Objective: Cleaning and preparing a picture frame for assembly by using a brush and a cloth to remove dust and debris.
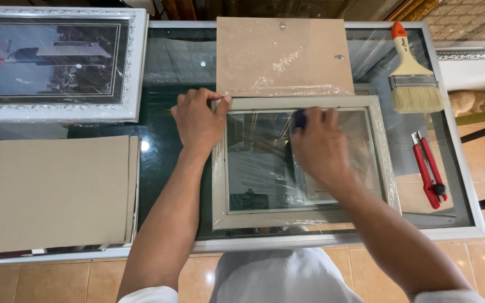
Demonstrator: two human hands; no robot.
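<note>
Clearly the work is wiping the glass of the grey picture frame [303,163], which lies flat near the front edge of the glass tabletop [456,168], just below a brown backing board [280,53]. The left hand [197,120] presses on the frame's top left corner, fingers spread, gripping nothing. The right hand [320,147] is closed on a small dark blue thing [300,119], perhaps a cloth or pad, resting on the pane. Best, I judge, to keep that corner pinned and stroke evenly, light near the loose plastic wrap at the edges. A paintbrush [413,78] and red cutter [430,171] lie toward the right edge.
</note>
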